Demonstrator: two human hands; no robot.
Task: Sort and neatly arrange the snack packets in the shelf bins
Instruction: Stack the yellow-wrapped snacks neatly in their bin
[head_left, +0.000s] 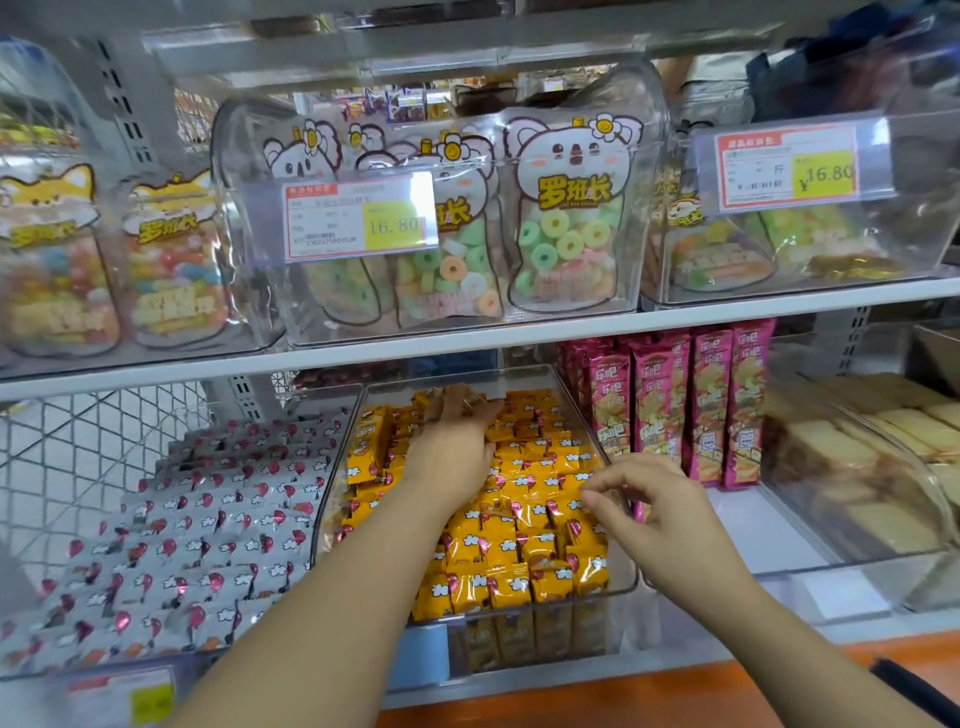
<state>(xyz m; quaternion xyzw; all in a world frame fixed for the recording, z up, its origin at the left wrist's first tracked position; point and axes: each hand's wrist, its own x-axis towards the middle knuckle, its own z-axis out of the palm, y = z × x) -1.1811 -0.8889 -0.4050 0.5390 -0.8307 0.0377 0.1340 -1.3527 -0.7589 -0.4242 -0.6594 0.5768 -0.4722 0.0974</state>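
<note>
A clear plastic bin (621, 519) on the lower shelf holds several rows of small orange snack packets (524, 545). My left hand (457, 431) reaches deep into this bin, palm down, fingers spread flat on the packets at the back. My right hand (644, 504) hovers over the bin's right side, thumb and fingers curled in a pinch just above the packets; whether it holds one is hard to tell. To the left, another clear bin carries several rows of white packets (208, 525) with red marks.
Tall pink snack packs (675, 400) stand upright right of the orange bin. A clear bin of pale cake slices (857, 452) sits at far right. The upper shelf (467, 345) carries lidded bins of candy bags with price tags. An orange ledge (779, 691) runs below.
</note>
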